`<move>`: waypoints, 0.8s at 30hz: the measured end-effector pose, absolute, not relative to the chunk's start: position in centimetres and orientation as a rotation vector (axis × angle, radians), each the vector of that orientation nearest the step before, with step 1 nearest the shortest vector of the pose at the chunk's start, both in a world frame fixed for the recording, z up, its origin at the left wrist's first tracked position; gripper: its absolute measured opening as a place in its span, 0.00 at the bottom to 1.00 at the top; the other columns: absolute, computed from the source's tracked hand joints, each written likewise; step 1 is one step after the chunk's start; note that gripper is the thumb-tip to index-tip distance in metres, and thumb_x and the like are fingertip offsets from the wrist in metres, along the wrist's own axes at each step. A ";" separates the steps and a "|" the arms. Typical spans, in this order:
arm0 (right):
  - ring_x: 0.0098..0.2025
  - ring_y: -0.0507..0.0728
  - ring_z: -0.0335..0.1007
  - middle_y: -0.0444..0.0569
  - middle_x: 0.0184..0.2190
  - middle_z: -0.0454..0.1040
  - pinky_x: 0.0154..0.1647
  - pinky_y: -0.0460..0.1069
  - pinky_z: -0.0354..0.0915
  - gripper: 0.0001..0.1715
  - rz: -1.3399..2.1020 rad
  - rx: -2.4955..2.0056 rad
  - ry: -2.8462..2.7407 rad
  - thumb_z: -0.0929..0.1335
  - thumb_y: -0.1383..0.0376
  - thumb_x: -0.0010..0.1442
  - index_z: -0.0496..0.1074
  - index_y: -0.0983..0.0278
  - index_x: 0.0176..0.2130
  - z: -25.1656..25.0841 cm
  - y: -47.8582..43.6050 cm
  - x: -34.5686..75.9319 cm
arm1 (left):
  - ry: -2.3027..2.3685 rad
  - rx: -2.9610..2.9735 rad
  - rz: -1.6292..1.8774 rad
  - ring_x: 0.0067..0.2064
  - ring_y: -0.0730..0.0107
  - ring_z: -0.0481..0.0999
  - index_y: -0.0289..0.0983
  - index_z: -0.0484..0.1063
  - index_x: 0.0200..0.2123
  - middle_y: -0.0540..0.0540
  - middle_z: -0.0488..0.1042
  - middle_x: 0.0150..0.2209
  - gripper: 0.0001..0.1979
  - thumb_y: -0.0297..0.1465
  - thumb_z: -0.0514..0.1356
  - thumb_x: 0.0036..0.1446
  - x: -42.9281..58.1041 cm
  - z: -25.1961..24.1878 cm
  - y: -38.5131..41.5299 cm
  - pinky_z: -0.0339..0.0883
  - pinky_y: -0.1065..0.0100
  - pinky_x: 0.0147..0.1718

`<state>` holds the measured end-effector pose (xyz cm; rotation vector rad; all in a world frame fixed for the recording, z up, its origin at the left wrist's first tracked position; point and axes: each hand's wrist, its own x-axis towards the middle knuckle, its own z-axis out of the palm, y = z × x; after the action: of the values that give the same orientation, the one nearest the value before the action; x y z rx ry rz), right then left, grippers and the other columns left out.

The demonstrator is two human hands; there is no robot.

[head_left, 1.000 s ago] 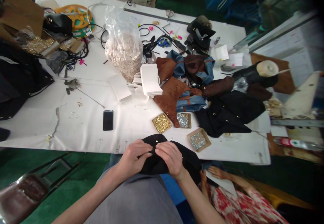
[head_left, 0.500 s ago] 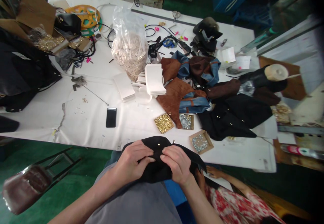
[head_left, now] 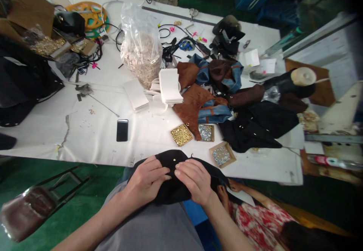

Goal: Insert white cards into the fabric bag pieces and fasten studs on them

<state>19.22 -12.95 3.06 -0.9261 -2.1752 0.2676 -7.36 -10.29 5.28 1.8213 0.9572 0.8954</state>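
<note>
A piece of black fabric [head_left: 173,190] lies across my lap at the table's front edge, with a small shiny metal stud [head_left: 174,160] on it. My left hand [head_left: 149,177] pinches the fabric from the left, thumb against fingers. On the right, my right hand [head_left: 195,179] is closed on the same fabric, its fingertips close to the left ones. Whatever small part may sit between the fingertips is hidden. Just beyond the hands are a box of gold studs [head_left: 181,135], a box of silver studs [head_left: 206,132] and a third box of silver pieces [head_left: 222,155].
A phone [head_left: 122,130] lies on the white table [head_left: 93,145]. Behind the boxes are brown suede pieces [head_left: 185,103], white card stacks [head_left: 170,86] and a clear bag [head_left: 141,50]. A co-worker's patterned sleeve [head_left: 255,220] is close at right; a stool [head_left: 28,211] stands left.
The whole view has shifted slightly, so the table things sit a little further left and up. Both hands keep their hold on the black fabric, with the right fingertips slightly nearer the left.
</note>
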 end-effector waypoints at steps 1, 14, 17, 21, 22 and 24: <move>0.64 0.61 0.85 0.59 0.57 0.88 0.68 0.62 0.81 0.20 0.255 -0.923 -2.173 0.65 0.74 0.79 0.80 0.68 0.63 3.1 -13.0 19.3 | 0.949 1.824 0.891 0.38 0.61 0.74 0.38 0.85 0.52 0.44 0.80 0.37 0.09 0.22 0.65 0.78 -7.4 5.3 -10.3 0.73 0.56 0.39; 0.60 0.59 0.85 0.54 0.52 0.87 0.71 0.62 0.72 0.17 0.187 -1.116 -2.025 0.63 0.75 0.78 0.80 0.63 0.54 3.5 -14.5 17.9 | 0.913 1.840 0.823 0.37 0.61 0.69 0.38 0.81 0.44 0.46 0.74 0.35 0.09 0.22 0.63 0.79 -7.4 6.6 -9.8 0.65 0.54 0.37; 0.65 0.61 0.84 0.59 0.59 0.86 0.70 0.62 0.76 0.18 0.340 -1.060 -2.037 0.61 0.76 0.77 0.77 0.64 0.54 3.7 -14.4 17.6 | 0.912 1.857 0.827 0.37 0.62 0.69 0.37 0.79 0.44 0.46 0.73 0.35 0.09 0.21 0.62 0.79 -7.3 6.7 -9.9 0.66 0.54 0.38; 0.59 0.59 0.87 0.58 0.55 0.88 0.66 0.62 0.79 0.17 0.452 -1.016 -2.034 0.61 0.74 0.78 0.75 0.63 0.56 3.8 -13.9 18.0 | 0.914 1.914 0.805 0.37 0.62 0.67 0.36 0.80 0.48 0.47 0.70 0.36 0.10 0.20 0.60 0.80 -7.2 7.0 -9.9 0.66 0.55 0.39; 0.58 0.59 0.87 0.57 0.54 0.88 0.65 0.62 0.79 0.17 0.445 -1.014 -2.041 0.61 0.74 0.78 0.75 0.63 0.56 3.7 -13.9 18.1 | 0.928 1.921 0.789 0.38 0.61 0.67 0.36 0.80 0.49 0.47 0.69 0.36 0.10 0.20 0.60 0.80 -7.2 7.1 -10.0 0.65 0.55 0.38; 0.58 0.59 0.86 0.59 0.54 0.87 0.65 0.62 0.79 0.16 0.447 -0.998 -2.050 0.62 0.74 0.77 0.75 0.64 0.56 3.4 -13.9 18.4 | 0.956 1.923 0.754 0.38 0.61 0.66 0.36 0.81 0.50 0.47 0.68 0.36 0.11 0.19 0.59 0.80 -7.1 7.2 -10.1 0.64 0.55 0.38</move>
<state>18.38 -13.87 3.35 -0.9981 -2.0503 0.4469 -7.08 -10.10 7.18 1.9226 0.9562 0.7541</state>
